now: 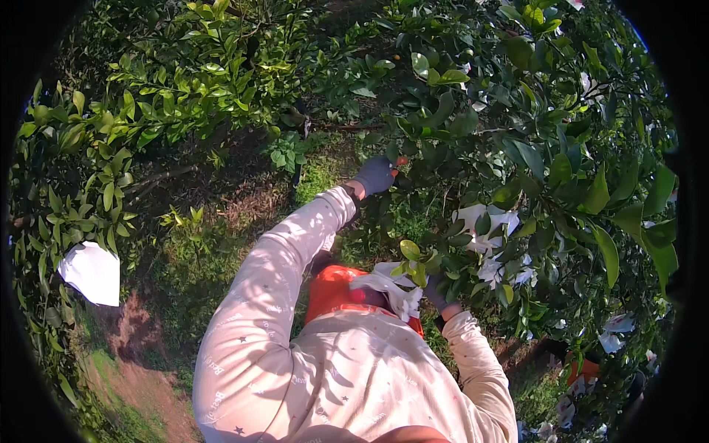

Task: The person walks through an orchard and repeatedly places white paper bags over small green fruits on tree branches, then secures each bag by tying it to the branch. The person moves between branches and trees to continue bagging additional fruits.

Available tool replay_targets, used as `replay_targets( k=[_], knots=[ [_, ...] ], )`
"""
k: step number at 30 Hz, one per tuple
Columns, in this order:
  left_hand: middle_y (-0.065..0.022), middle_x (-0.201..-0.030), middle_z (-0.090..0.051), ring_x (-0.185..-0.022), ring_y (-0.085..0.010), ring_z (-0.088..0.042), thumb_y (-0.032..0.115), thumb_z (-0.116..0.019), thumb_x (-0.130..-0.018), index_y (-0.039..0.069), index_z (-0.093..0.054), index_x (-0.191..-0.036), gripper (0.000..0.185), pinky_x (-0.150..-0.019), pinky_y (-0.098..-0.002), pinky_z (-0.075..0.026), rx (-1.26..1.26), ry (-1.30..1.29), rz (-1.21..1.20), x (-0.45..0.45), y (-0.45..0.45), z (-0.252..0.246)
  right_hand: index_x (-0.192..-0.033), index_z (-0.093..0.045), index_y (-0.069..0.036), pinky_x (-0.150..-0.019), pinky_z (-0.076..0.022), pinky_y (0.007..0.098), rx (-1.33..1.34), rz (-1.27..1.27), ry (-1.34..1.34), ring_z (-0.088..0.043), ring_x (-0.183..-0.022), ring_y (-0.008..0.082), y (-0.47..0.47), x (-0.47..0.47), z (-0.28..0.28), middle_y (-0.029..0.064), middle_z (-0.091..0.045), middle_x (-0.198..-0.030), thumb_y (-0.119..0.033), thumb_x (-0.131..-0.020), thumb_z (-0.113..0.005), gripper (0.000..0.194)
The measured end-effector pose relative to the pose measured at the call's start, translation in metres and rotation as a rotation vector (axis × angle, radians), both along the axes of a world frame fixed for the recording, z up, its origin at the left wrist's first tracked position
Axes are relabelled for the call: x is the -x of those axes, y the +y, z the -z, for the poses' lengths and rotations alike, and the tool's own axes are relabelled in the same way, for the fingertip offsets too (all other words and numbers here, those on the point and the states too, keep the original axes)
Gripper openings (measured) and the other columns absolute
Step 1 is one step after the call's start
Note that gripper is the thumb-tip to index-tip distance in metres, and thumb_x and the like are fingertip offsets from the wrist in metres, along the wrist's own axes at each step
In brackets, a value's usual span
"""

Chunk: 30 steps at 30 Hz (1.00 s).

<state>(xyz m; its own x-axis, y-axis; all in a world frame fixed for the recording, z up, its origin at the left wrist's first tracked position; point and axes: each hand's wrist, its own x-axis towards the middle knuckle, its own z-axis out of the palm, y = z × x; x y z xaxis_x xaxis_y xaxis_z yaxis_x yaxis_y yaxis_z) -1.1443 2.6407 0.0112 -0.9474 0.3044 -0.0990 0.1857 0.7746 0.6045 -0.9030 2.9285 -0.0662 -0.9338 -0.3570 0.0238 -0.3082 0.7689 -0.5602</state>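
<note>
My left hand (pixel 378 175), in a grey glove with bare fingertips, reaches forward into the leaves of a fruit tree; leaves cover what its fingers touch. My right hand (pixel 438 293), also gloved, is lower and to the right, its fingers hidden behind leafy twigs (pixel 412 266). An orange bag (pixel 332 290) hangs at my waist, with crumpled white paper bags (pixel 396 290) at its mouth, left of my right hand. Beyond that hand, a white paper bag (pixel 482 224) hangs among the branches.
Dense leafy branches (pixel 559 166) fill the right side, with more white bags (pixel 612 332) among them. Another white bag (pixel 91 274) hangs at the far left below foliage. Grass and bare soil (pixel 149 382) lie at lower left. An orange container (pixel 584 370) shows at lower right.
</note>
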Motion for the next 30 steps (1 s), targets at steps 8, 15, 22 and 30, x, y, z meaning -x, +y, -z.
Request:
replay_targets(
  k=[8, 15, 22, 30],
  knots=[
    [-0.0171, -0.1, -0.069, -0.092, -0.0345, -0.066, 0.036, -0.065, -0.081, 0.007, -0.067, -0.111, 0.042, -0.08, -0.0434, -0.051, 0.177, 0.304, 0.647, 0.069, 0.049, 0.013, -0.111, -0.063, -0.005, -0.098, -0.0428, 0.0427, 0.278, 0.562, -0.293, -0.058, -0.105, 0.0366, -0.103, -0.004, -0.025, 0.0155, -0.064, -0.109, -0.016, -0.087, -0.065, 0.027],
    [-0.0167, -0.091, -0.069, -0.08, -0.0317, -0.065, 0.04, -0.068, -0.079, 0.005, -0.066, -0.107, 0.045, -0.072, -0.0409, -0.051, -0.155, 0.147, 0.821, 0.068, 0.035, -0.046, -0.1, -0.069, -0.007, -0.09, -0.0497, 0.0443, 0.097, 0.461, 0.238, -0.063, -0.098, 0.0339, -0.224, 0.068, -0.149, 0.0147, -0.068, -0.101, -0.014, -0.087, -0.063, 0.016],
    [-0.0098, -0.098, -0.066, -0.089, -0.0156, -0.064, 0.044, -0.06, -0.09, 0.002, -0.053, -0.132, 0.059, -0.064, -0.0307, -0.054, -0.459, -0.861, 1.015, 0.115, 0.054, -0.123, -0.099, -0.068, -0.003, -0.079, -0.0515, 0.0446, 0.154, 0.682, -0.158, -0.065, -0.09, 0.0375, -0.208, 0.145, -0.199, 0.0209, -0.068, -0.093, -0.028, -0.084, -0.06, 0.03],
    [-0.0043, -0.088, -0.067, -0.072, -0.0127, -0.06, 0.042, -0.06, -0.091, 0.001, -0.069, -0.105, 0.044, -0.06, -0.0264, -0.047, -0.035, -0.532, 1.023, 0.124, 0.062, -0.167, -0.09, -0.069, 0.001, -0.072, -0.0511, 0.0467, 0.126, 0.906, -0.208, -0.065, -0.085, 0.0419, -0.107, 0.188, -0.169, 0.0259, -0.067, -0.088, -0.034, -0.087, -0.057, 0.037]
  ],
)
